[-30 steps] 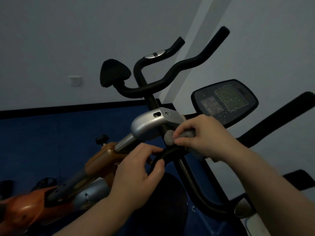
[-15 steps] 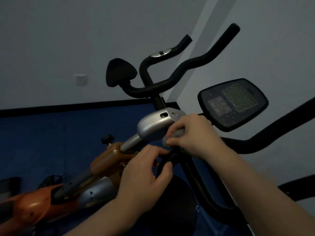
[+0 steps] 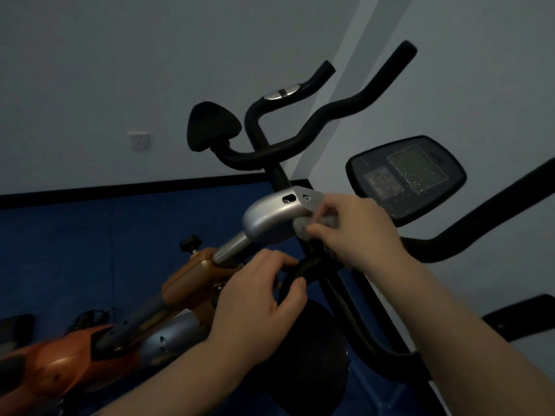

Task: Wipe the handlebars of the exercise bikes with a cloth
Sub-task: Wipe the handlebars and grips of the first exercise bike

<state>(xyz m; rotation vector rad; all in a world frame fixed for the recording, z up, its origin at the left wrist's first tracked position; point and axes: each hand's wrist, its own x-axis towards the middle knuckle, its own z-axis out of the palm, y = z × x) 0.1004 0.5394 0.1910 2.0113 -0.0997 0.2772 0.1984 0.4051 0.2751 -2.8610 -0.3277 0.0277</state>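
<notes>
An orange exercise bike (image 3: pixel 192 283) lies below me with black handlebars (image 3: pixel 327 115) rising toward the wall. My right hand (image 3: pixel 357 232) grips a small grey cloth (image 3: pixel 312 225) against the black stem just under the silver bracket (image 3: pixel 270 214). My left hand (image 3: pixel 258 301) curls its fingers and thumb round a lower black bar (image 3: pixel 297 271) of the handlebar. Most of the cloth is hidden under my right fingers.
A second machine's console (image 3: pixel 405 175) and black arm (image 3: pixel 480 223) stand at the right. A black pad (image 3: pixel 210 127) sits left of the handlebars. A wall socket (image 3: pixel 138 141) is on the wall, above the blue floor (image 3: pixel 90 235).
My right hand with the cloth has slid left and up along the stem toward the silver bracket. My left hand keeps its hold on the lower bar.
</notes>
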